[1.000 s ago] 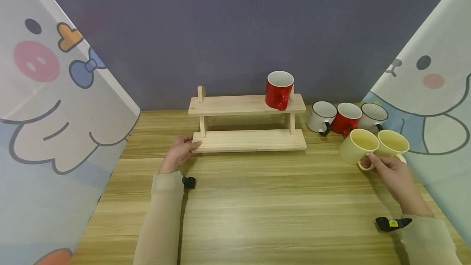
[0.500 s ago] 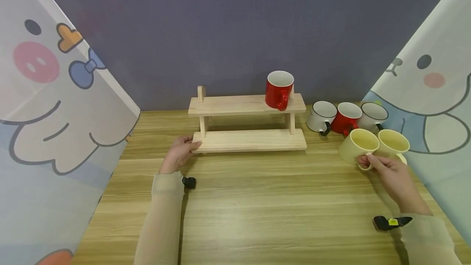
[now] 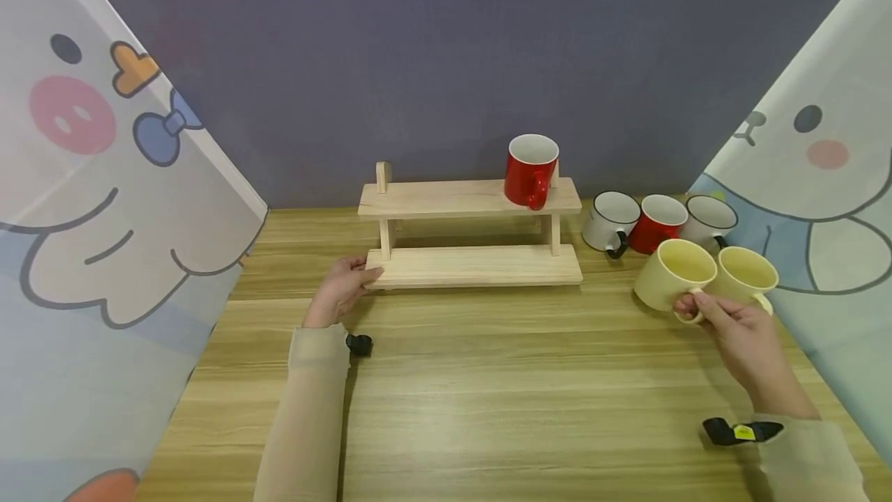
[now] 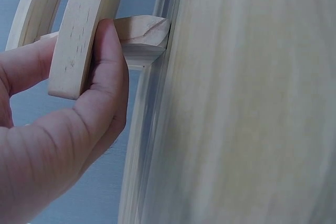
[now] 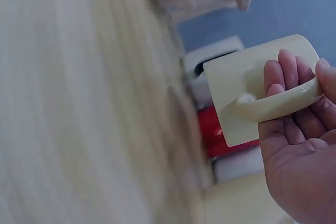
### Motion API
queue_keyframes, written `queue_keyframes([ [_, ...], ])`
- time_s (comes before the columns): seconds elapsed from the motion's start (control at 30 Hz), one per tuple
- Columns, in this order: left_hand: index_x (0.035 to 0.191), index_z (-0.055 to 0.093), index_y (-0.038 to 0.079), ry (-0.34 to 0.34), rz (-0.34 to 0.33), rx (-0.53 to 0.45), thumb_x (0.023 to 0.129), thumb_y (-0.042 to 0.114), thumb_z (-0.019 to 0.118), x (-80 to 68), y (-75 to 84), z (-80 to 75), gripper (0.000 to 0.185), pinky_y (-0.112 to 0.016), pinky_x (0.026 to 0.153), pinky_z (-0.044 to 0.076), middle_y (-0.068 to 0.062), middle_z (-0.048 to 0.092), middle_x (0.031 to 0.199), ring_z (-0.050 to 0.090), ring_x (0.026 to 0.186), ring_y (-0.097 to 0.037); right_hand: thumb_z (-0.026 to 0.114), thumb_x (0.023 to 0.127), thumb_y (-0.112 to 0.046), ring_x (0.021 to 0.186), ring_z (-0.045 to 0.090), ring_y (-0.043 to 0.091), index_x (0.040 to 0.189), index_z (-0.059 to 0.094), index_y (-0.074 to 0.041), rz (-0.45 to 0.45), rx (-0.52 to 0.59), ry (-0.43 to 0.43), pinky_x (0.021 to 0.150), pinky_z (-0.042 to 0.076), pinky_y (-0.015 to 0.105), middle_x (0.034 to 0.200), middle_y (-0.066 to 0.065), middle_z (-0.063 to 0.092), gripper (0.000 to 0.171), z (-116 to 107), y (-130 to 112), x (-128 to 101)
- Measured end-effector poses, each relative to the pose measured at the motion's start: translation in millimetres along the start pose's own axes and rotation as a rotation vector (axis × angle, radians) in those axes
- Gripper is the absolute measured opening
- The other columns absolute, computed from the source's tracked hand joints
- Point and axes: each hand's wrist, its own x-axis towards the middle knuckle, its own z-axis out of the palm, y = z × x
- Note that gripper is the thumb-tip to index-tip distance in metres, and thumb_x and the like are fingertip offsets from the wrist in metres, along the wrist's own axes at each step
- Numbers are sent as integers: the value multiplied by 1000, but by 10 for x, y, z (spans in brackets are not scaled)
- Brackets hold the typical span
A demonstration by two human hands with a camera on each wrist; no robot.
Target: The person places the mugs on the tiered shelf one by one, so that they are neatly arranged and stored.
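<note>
Wood grain runs across the table point(image 3: 502, 393), which meets a grey wall point(image 3: 418, 60) at its far edge. At the left stands a white panel point(image 3: 160, 200) printed with large cartoon figures. Just in from it, a left hand point(image 3: 343, 285) has its grip closed on the left end of a wooden rack's lower board, the thumb lying on top. A small black camera point(image 3: 360, 345) sits at that wrist, by the pale sleeve.

Reaching right from this hand, the rack point(image 3: 474, 266) stands on the table near the far wall, with a low near board and a raised far board. At the right end of the raised board, a red mug point(image 3: 523, 183) stands upright, its handle toward the near side.

Right of the rack, a far row stands on the table: a white mug point(image 3: 601, 231) with dark rim and handle, a second red mug point(image 3: 646, 237), and another white mug point(image 3: 695, 235). Nearer, a yellow mug point(image 3: 658, 281) is held at its handle in the curled grip of the right hand point(image 3: 749, 343); whether its base touches the table I cannot tell. Just right of it is another yellow mug point(image 3: 740, 285), partly hidden by that hand. Beyond, at the far right, is a second printed panel point(image 3: 822, 200).
</note>
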Motion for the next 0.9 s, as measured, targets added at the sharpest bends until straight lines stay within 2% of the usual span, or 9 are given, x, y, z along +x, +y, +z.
queue_keyframes([
  [0.13, 152, 31, -12, -1, 1, -10, 103, 10, 64, -6, 8, -2, 63, -34, 90, 54, -23, 51, 134, 62, 104, -23, 51, 106, 1, 93, 70, 14, 111, 70, 17, -16, -11, -40, 83, 54, 21, 101, 10, 75, 25, 158, -138, 5],
  [0.43, 152, 30, -12, 6, 1, 6, 102, 11, 65, -10, 14, 0, 65, -31, 87, 55, -24, 51, 136, 63, 104, -22, 51, 106, 0, 92, 69, 14, 108, 68, 19, -54, -141, -102, 80, 52, 19, 100, 8, 75, 25, 583, -410, 22],
  [0.57, 152, 29, -12, 13, -7, 1, 102, 10, 65, -12, 18, 7, 65, -29, 83, 55, -23, 49, 136, 62, 103, -22, 52, 106, 1, 93, 69, 14, 107, 67, 19, -53, -148, -145, 83, 53, 20, 100, 8, 75, 24, 774, -474, 59],
  [0.77, 152, 27, -14, -1, 3, -29, 102, 8, 64, -10, 24, 14, 65, -31, 86, 55, -26, 47, 138, 62, 105, -24, 53, 105, 3, 91, 67, 15, 104, 68, 18, -58, -199, -209, 82, 53, 23, 96, 10, 75, 21, 1069, -511, 159],
  [0.9, 153, 26, -13, -5, 5, -19, 103, 9, 64, -8, 15, 6, 67, -29, 84, 55, -26, 46, 140, 61, 105, -23, 55, 104, 3, 90, 67, 16, 103, 69, 18, -73, -231, -246, 82, 54, 24, 94, 11, 74, 21, 1281, -515, 229],
])
